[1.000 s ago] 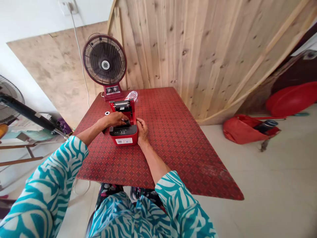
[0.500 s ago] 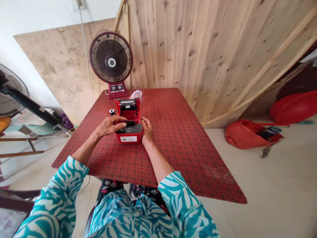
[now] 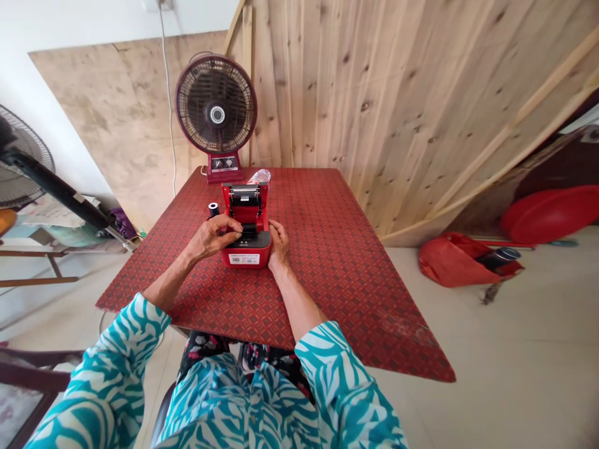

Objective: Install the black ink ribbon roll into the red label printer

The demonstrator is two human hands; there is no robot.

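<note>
A red and black label printer [image 3: 246, 257] stands on the table with its lid [image 3: 246, 196] tipped up and back. My left hand [image 3: 213, 236] is over the printer's left front, thumb and forefinger pinched together at the edge of the opening. What lies between those fingertips, if anything, is too small to make out. Inside the opening a dark part shows beside the fingers. My right hand [image 3: 279, 246] grips the printer's right side, its fingers curled along the wall. Just behind my left hand stands a dark roll with a white core [image 3: 213, 209].
A maroon desk fan [image 3: 216, 115] and a clear plastic bottle [image 3: 260, 177] sit at the back of the red patterned table [image 3: 327, 268]. Wooden boards [image 3: 337, 93] close off the far side. A standing fan [image 3: 56, 187] is at left; a red bag [image 3: 449, 259] lies on the floor at right.
My left thumb and forefinger have come together into a pinch at the printer's opening. My right hand keeps its place on the printer's side. The view has shifted slightly.
</note>
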